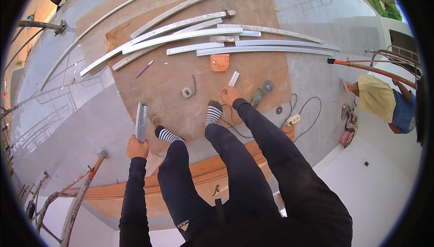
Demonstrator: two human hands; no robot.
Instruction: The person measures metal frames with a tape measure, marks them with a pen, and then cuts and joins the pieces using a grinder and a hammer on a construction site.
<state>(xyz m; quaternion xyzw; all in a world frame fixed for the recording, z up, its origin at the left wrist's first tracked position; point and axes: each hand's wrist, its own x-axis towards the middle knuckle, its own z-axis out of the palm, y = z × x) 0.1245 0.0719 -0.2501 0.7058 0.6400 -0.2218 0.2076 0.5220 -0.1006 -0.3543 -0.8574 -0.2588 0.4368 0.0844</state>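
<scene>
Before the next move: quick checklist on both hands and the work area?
1. Left hand grip on short metal channel: ok, closed around its lower end.
2. Right hand holding anything: cannot tell, it reaches down by the small metal offcut.
3. Angle grinder clear of hand: not ok, close beside.
4. Cord clear of feet: ok.
5. Plywood sheet flat: ok.
</scene>
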